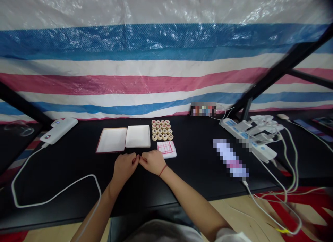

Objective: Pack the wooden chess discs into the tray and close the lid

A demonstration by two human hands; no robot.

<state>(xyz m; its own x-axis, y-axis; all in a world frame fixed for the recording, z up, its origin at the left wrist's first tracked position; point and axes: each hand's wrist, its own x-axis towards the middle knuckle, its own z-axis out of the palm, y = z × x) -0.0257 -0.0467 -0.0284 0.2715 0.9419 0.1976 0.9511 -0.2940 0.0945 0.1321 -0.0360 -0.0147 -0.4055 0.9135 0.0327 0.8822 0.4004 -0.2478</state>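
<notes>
Clock bearings taken from the hands, 12 o'clock pointing away from the wearer. Left hand (125,166) and right hand (153,162) rest on the black tabletop (197,172), both loosely curled, knuckles up, fingertips meeting or nearly meeting at the midline (contact cannot be confirmed at this angle). Neither grip has hold of anything; the fingers are closed in on empty palms. A red string bracelet (163,170) circles the right wrist. Nearest to the right hand, at 1 o'clock and just beside it, lies a folded white cloth with red grid lines (167,149). Beyond it, at about 12 to 1 o'clock, wooden Chinese chess pieces (161,130) stand packed in a tight rectangular block, probably so that they take up little table and do not roll. At 11 to 12 o'clock, a red-edged white tray (111,140) and a white square box part (137,136) sit side by side, almost touching; their squared alignment suggests deliberate placing within easy reach of both hands. A white power bank (58,130) lies at 10 o'clock, its cable looping towards the wearer. A white power strip (247,138) sits at 2 to 3 o'clock with its plugs and cords, likely kept aside to leave the central tabletop free of cable.
</notes>
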